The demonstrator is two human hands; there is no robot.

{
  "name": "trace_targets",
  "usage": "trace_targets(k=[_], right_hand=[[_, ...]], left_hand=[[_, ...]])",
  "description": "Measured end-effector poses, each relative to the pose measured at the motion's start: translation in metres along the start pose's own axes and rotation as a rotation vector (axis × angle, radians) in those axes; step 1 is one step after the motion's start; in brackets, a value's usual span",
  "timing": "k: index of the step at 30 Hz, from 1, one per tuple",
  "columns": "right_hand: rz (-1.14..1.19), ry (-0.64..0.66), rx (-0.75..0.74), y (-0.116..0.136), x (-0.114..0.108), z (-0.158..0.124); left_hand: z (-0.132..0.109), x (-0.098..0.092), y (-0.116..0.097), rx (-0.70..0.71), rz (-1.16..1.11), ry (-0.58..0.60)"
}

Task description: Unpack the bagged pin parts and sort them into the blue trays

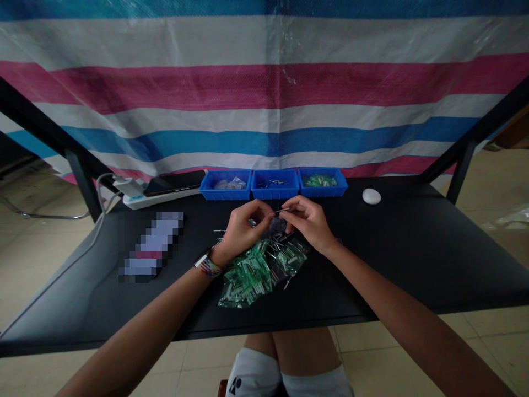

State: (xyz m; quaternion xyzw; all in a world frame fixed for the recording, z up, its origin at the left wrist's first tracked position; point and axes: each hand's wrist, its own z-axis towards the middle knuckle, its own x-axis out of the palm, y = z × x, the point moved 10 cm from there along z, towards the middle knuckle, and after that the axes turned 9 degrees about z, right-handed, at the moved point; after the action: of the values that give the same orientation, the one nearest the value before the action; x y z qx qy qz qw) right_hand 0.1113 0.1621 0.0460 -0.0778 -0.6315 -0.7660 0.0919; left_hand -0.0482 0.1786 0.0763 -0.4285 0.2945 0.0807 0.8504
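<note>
My left hand [243,227] and my right hand [308,220] meet over the middle of the black table [413,248], fingers pinched. A thin metal pin [282,210] runs between the fingertips of both hands. The left fingers also seem to pinch a small part that I cannot make out. Just below the hands lies a clear plastic bag [258,270] full of small green and white parts, with several loose metal pins around it.
Three blue bins [226,186] [275,184] [323,182] stand in a row at the table's back edge. A phone [173,182] rests on a white power strip [136,199] at back left. A white round object [371,196] lies at back right. A blurred flat item [151,245] lies left.
</note>
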Motion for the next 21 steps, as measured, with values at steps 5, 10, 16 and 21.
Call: trace_targets(k=[5,10,16,21], right_hand=[[0.018,0.025,0.067,-0.007,-0.003,0.002],[0.000,0.067,0.102,-0.011,0.000,0.001],[-0.045,0.056,0.045,0.000,-0.001,-0.001],[-0.062,0.040,-0.020,0.006,-0.001,-0.003]], left_hand=[[0.001,-0.004,0.002,-0.017,-0.003,-0.016],[0.001,-0.005,0.003,-0.033,-0.054,-0.023],[0.004,-0.004,0.008,-0.115,-0.260,0.046],[0.006,0.005,0.014,-0.209,-0.448,0.177]])
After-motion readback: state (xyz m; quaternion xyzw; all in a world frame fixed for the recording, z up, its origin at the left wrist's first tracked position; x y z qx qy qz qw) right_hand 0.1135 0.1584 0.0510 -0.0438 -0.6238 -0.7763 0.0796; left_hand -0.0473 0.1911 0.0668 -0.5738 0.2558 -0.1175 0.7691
